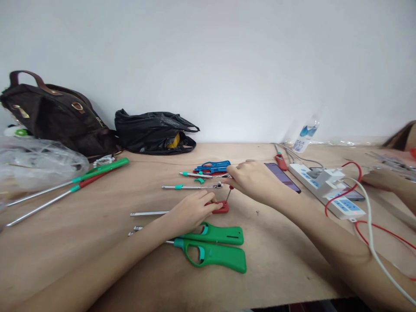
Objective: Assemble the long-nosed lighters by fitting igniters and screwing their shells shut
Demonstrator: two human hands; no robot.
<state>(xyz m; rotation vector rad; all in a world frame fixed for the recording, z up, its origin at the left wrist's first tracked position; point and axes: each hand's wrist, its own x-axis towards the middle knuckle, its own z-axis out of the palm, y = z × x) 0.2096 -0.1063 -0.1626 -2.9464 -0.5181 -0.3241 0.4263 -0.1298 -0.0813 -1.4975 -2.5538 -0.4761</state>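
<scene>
My left hand [191,210] presses a red long-necked gas lighter [223,209] onto the table, fingers closed over its handle. Its metal tube [147,213] sticks out to the left under my wrist. In my right hand [245,175] is a small screwdriver [228,196], held upright with its tip against the red handle; most of its grip is hidden by my fingers. Beyond lie two loose metal tubes with wires, the nearer tube [182,187] and the farther tube [204,175]. Nearer me are two green lighters, the upper green lighter [224,234] and the lower green lighter [225,257].
Blue casing pieces [214,166] lie behind my hands. To the right are a phone [282,177], a power strip [328,193] with cables, a red lighter [280,161], a bottle [305,135] and another person's hand [378,178]. Bags [152,130] and long lighters [104,169] lie left.
</scene>
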